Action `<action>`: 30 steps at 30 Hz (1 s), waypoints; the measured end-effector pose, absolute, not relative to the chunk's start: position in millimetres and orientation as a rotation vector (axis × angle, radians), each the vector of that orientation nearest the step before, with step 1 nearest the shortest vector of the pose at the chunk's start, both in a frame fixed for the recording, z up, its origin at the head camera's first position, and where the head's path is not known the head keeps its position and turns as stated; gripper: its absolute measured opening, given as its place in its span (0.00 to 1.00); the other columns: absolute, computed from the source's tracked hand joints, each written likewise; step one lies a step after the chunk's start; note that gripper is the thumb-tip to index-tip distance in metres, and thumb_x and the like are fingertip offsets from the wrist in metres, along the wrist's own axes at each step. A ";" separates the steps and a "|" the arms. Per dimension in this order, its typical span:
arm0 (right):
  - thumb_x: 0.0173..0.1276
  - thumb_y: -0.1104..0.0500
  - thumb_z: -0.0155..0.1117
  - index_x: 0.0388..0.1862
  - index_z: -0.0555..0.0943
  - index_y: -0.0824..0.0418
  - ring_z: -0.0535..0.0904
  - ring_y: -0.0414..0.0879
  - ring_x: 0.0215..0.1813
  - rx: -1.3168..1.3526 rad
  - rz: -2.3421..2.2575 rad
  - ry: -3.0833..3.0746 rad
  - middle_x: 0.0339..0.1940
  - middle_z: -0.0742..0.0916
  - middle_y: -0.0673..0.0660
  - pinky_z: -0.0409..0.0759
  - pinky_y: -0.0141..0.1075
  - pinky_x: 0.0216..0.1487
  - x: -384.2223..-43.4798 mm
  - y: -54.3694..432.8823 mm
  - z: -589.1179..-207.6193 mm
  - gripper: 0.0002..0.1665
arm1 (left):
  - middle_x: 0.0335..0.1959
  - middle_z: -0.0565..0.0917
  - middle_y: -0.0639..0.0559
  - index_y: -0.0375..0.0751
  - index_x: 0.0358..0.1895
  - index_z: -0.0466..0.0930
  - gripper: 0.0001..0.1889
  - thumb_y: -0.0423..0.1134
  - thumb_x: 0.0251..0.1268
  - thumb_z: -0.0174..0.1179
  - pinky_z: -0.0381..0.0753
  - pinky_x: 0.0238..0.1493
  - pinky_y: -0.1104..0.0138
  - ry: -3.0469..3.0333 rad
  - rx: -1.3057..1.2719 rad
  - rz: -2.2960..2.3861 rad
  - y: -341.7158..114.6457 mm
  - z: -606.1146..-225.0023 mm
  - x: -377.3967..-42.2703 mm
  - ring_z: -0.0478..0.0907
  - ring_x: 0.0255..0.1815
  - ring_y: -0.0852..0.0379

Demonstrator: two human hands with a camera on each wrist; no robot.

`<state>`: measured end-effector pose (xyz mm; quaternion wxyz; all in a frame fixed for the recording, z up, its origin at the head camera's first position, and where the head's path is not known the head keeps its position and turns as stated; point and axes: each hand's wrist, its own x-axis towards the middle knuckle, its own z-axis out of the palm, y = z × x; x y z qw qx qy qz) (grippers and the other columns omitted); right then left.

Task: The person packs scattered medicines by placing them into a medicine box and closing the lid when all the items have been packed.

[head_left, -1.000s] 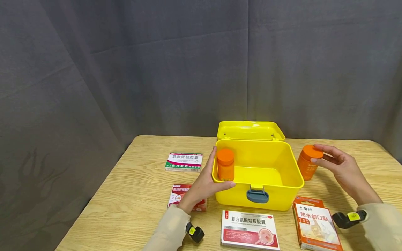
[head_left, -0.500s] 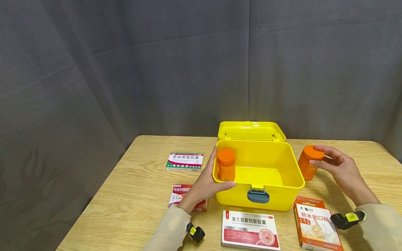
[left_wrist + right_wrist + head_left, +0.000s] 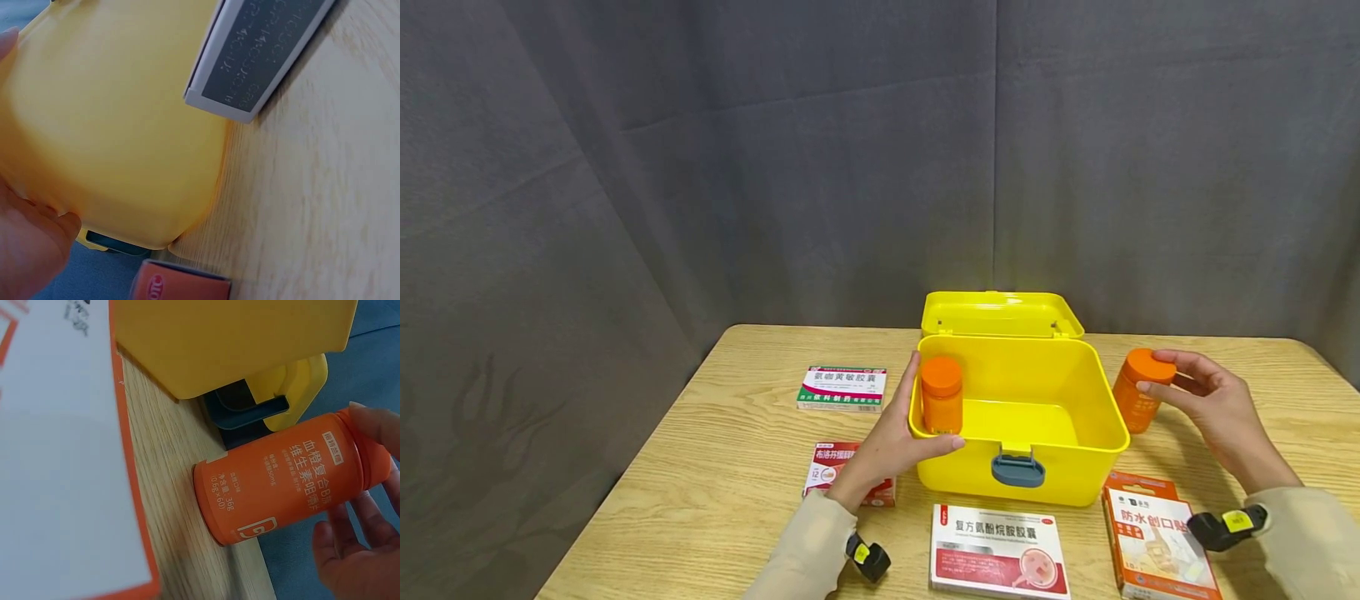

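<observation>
My left hand (image 3: 891, 442) holds the left side of an open yellow plastic box (image 3: 1022, 471), its thumb lying along the front wall. Inside the box, at its left end, stands an orange bottle (image 3: 942, 408). To the right of the box, my right hand (image 3: 1213, 404) pinches a second orange bottle (image 3: 1138, 396) by its cap. The right wrist view shows white print on this bottle (image 3: 281, 478), with fingers and thumb around the cap. I cannot tell whether its base touches the table. In the left wrist view the box wall (image 3: 119, 125) fills much of the picture.
The box's lid (image 3: 1000, 312) lies tipped back behind it. A white and red medicine box (image 3: 996, 550) lies in front, an orange and white plaster box (image 3: 1159, 537) at front right. Left of the yellow box lie a red medicine box (image 3: 820, 475) and a green and white one (image 3: 841, 389).
Very little differs. My right hand has shifted slightly, with its thumb a little further left across the bottle. My left hand and the yellow box keep their places.
</observation>
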<state>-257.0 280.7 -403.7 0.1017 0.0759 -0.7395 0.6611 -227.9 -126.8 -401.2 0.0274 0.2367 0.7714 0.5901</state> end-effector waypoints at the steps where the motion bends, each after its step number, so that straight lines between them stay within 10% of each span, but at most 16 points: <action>1: 0.62 0.67 0.70 0.58 0.79 0.55 0.78 0.30 0.44 0.215 1.938 -2.194 0.48 0.81 0.39 0.75 0.18 0.42 -256.8 280.8 -403.4 0.25 | 0.77 0.47 0.63 0.64 0.78 0.33 0.57 0.48 0.56 0.69 0.55 0.70 0.48 2.382 0.731 1.824 -126.7 -401.2 -227.9 0.55 0.72 0.58; 30: 0.60 0.66 0.72 0.57 0.80 0.57 0.79 0.30 0.44 0.124 2.049 -2.025 0.48 0.82 0.42 0.76 0.18 0.41 -241.3 282.0 -382.3 0.25 | 0.77 0.49 0.47 0.46 0.78 0.30 0.57 0.42 0.57 0.68 0.55 0.70 0.48 2.334 0.729 1.810 -125.4 -368.1 -207.8 0.58 0.72 0.49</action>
